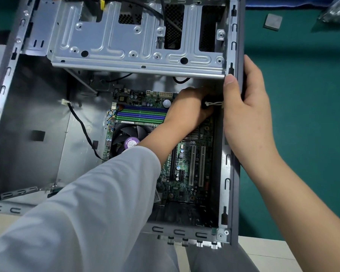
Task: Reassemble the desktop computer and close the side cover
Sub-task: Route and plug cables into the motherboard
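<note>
The open computer case (233, 134) lies on its side on the green bench (302, 95), its side cover off and the motherboard (185, 173) exposed. Readable writing is scarce: white print along one expansion slot reads "PCI-E Gen", a small "USB" marking sits near the board's lower edge, and the purple round sticker on the CPU fan (126, 136) carries text too small to make out.

The left hand (186, 108), in a pale grey sleeve (86, 203), reaches across the board into the upper right corner of the case, just beneath the metal drive cage (137, 46). Its fingers are curled round a black cable bundle (205, 104) bound with a white tie (214, 104), right beside the case's right wall; the fingertips themselves are hidden behind the hand.

The right hand (247, 107) grips the case's right wall from outside, thumb (231, 83) hooked over the rim onto the inner side, the other fingers wrapped round the outer face and mostly out of sight. The thumb sits just above the tied bundle, near the left hand.

Blue and green memory slots (141, 114) lie left of the left hand. A second black cable (82, 126) runs over the case floor. A small grey square chip (272, 22) rests apart on the bench.
</note>
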Demonstrator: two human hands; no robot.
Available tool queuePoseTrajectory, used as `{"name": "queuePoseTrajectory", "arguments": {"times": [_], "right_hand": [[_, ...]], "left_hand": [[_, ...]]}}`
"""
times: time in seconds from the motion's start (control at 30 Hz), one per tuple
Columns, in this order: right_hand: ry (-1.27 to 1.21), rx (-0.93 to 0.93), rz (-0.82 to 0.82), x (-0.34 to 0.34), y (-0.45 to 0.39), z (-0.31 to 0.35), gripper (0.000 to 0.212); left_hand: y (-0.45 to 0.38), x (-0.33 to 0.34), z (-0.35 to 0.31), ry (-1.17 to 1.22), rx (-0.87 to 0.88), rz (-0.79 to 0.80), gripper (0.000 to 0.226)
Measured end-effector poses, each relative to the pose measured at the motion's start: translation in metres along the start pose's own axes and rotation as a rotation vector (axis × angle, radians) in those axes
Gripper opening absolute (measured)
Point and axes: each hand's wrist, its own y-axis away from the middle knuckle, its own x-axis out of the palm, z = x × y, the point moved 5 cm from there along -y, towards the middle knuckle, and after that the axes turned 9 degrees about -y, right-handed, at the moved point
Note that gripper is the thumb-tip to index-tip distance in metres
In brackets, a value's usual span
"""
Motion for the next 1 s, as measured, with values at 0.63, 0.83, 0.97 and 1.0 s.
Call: {"name": "queuePoseTrajectory", "arguments": {"times": [0.63, 0.83, 0.97, 1.0], "right_hand": [[0.001, -0.016, 0.002, -0.0006, -0.0024, -0.0028, 0.044], [-0.008, -0.003, 0.006, -0.0003, -0.0023, -0.0038, 0.045], [-0.009, 0.001, 0.009, -0.0004, -0.0011, -0.0039, 0.044], [-0.008, 0.001, 0.009, -0.0005, -0.001, -0.0037, 0.044]], "left_hand": [[-0.0005, 0.0057, 0.0019, 0.01, 0.004, -0.008, 0.031], [-0.0007, 0.0063, 0.0022, 0.019, 0.022, -0.007, 0.032], [-0.0008, 0.0054, 0.0017, 0.035, 0.032, -0.012, 0.031], [-0.0012, 0.0052, 0.002, 0.028, 0.037, -0.013, 0.031]]}}
